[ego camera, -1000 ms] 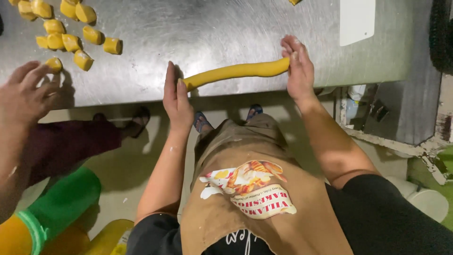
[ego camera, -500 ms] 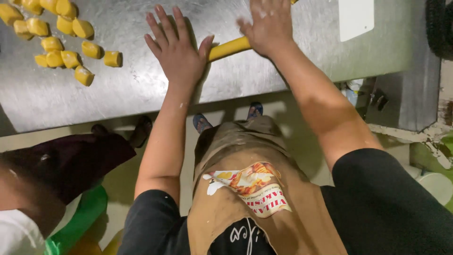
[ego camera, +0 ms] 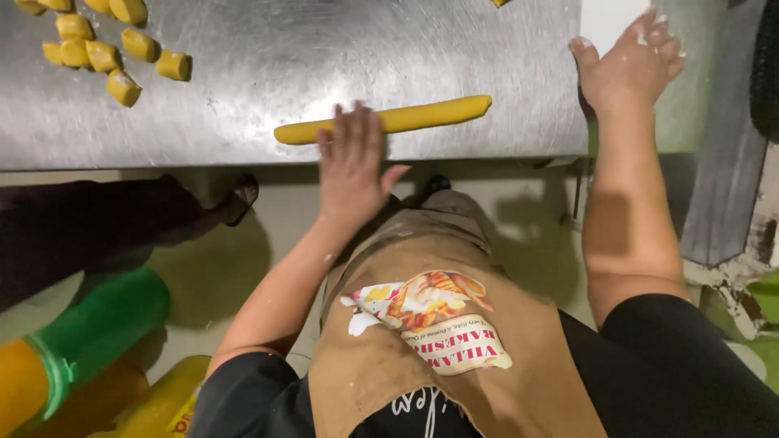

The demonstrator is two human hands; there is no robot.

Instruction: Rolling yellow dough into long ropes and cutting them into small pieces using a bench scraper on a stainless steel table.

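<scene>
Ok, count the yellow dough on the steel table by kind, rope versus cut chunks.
Long yellow dough rope: 1
Short cut yellow dough chunks, upper left, some clipped by the frame: 11
Yellow dough scrap at the top edge: 1
Total: 13

Long yellow dough rope (ego camera: 422, 118) lying flat near steel table's (ego camera: 324, 57) front edge.

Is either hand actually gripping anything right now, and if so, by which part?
Nothing is gripped. The left hand lies flat and open on the yellow dough rope, left of its middle. The right hand is open, away from the dough.
</scene>
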